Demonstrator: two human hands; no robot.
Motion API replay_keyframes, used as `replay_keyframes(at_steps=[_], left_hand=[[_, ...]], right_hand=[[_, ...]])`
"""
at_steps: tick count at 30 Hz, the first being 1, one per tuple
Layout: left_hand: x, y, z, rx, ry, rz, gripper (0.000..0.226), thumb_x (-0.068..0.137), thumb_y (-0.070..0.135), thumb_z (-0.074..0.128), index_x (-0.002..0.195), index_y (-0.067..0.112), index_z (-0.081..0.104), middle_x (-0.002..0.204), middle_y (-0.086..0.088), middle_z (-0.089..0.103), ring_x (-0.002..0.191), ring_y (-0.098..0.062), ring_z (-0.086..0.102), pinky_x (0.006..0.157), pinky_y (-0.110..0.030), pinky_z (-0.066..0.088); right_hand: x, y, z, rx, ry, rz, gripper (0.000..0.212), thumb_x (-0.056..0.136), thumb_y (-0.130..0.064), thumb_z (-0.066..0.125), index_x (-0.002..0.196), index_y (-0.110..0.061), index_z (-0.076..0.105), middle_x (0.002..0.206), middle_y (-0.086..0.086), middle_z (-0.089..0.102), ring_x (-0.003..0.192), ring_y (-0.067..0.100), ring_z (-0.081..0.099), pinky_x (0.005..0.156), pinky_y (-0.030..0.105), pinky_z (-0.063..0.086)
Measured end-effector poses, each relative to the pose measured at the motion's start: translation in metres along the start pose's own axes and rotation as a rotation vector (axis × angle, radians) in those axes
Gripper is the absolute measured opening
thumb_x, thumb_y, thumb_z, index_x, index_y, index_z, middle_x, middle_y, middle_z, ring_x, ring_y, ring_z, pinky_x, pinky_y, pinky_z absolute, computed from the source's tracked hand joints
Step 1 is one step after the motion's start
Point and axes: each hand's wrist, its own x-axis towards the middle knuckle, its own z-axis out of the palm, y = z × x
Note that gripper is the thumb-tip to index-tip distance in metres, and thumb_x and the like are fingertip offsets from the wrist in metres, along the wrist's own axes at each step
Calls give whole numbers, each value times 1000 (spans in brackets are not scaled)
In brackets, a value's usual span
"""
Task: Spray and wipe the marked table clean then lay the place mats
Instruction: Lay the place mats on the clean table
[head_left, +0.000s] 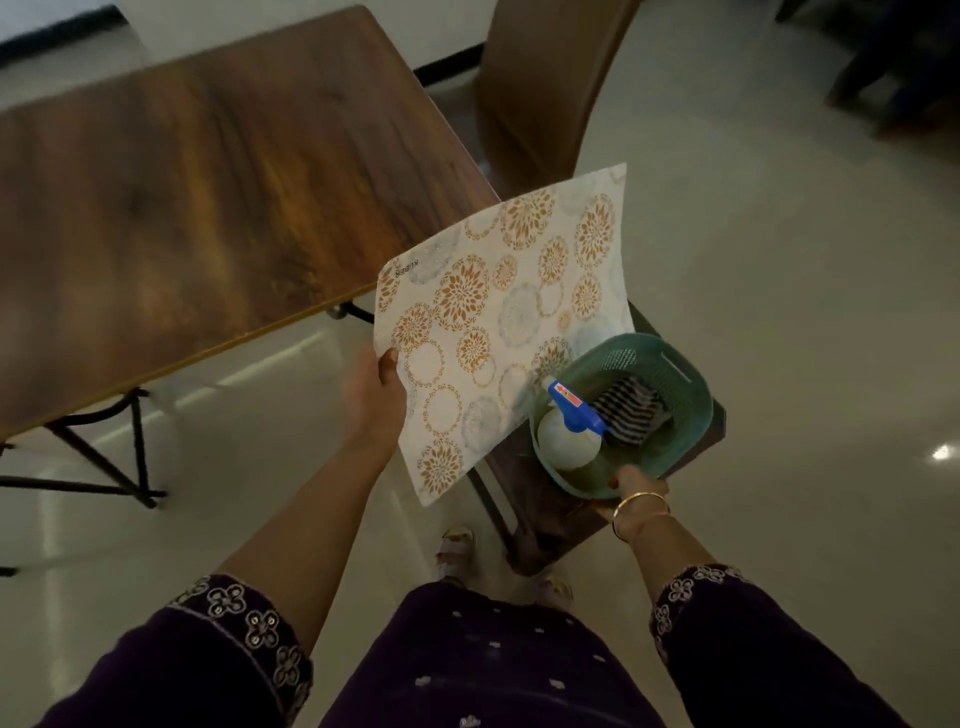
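Left hand (376, 387) pinches the mat (498, 322) by its near edge, right hand (636, 483) grips the basket (685, 410) rim.
Mat's up in the air, between desk (208, 182) corner and basket, not laid yet! Bottle (569, 441) and cloth (628, 410) sit in the basket on the stand (550, 514), so I'd park the mat first, then lift the bottle straight over the rim. A chair (540, 88) crowds the desk's far corner; open floor by the feet.

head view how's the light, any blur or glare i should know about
Head view: dim light overall; the table and chair are motion-blurred, worst at the left edge; a small bright glare spot on the floor at right; the mat and basket look fairly sharp.
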Motion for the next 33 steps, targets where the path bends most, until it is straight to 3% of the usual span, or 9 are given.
replay_keyframes(at_steps=[2, 5, 9, 12, 20, 23, 26, 29, 33], left_hand=[[-7, 17, -14, 20, 66, 41, 32, 101, 16, 34, 130, 10, 46, 106, 6, 51, 94, -10, 47, 69, -18, 34], [-12, 30, -32, 30, 164, 94, 30, 100, 16, 37, 125, 6, 49, 114, -8, 61, 103, -24, 55, 73, -26, 35], [-19, 34, -52, 41, 260, 102, 26, 99, 16, 38, 119, 3, 49, 115, -14, 62, 102, -27, 56, 73, -30, 36], [-22, 34, -68, 51, 333, 66, 27, 99, 16, 38, 120, 2, 47, 116, -17, 61, 105, -35, 54, 74, -30, 34], [5, 21, -114, -211, 461, -150, 31, 98, 20, 42, 127, 11, 46, 122, -12, 59, 112, -31, 54, 85, -36, 42], [30, 17, -141, -358, 484, -202, 29, 97, 18, 45, 126, 13, 48, 120, -8, 60, 109, -26, 56, 91, -41, 47], [56, 13, -172, -536, 485, -242, 28, 97, 13, 45, 124, 11, 50, 119, -7, 60, 108, -23, 58, 90, -42, 50], [81, 6, -201, -784, 427, -320, 30, 97, 10, 45, 126, 15, 49, 119, -4, 60, 106, -24, 59, 89, -49, 51], [115, -16, -234, -886, 349, -331, 29, 96, 8, 48, 123, 16, 49, 113, 0, 59, 109, -24, 58, 92, -46, 50]], right_hand=[[-8, -6, -1, -20, -6, 12, 36, 83, -3, 47, 119, -1, 49, 112, 15, 48, 92, 31, 48, 92, 55, 47], [-17, -15, -4, -81, 23, -60, 13, 80, -6, 47, 91, -1, 51, 102, 16, 54, 73, 28, 51, 78, 42, 50], [-45, -40, -10, -145, 212, -227, 36, 86, -2, 48, 122, 4, 49, 126, 26, 52, 108, 40, 55, 90, 45, 48], [-73, -60, -12, -178, 328, -532, 41, 81, 4, 47, 121, 5, 54, 119, 28, 58, 107, 45, 58, 88, 46, 50], [-145, -98, 79, -164, -44, -962, 50, 85, 5, 42, 135, -2, 42, 138, 19, 41, 126, 31, 44, 102, 32, 36], [-178, -79, 136, -237, -241, -901, 54, 88, -5, 48, 140, -5, 34, 142, 18, 38, 128, 33, 41, 104, 39, 36], [-204, -47, 188, -293, -391, -625, 68, 88, -23, 57, 146, -12, 24, 142, 16, 40, 122, 35, 45, 104, 46, 37], [-236, -16, 230, -145, -728, -301, 46, 88, -30, 59, 129, -13, 48, 122, 12, 60, 105, 32, 58, 93, 51, 48], [-266, 0, 291, -95, -868, -347, 42, 83, -16, 62, 123, -11, 53, 117, 17, 63, 103, 40, 63, 88, 61, 49]])
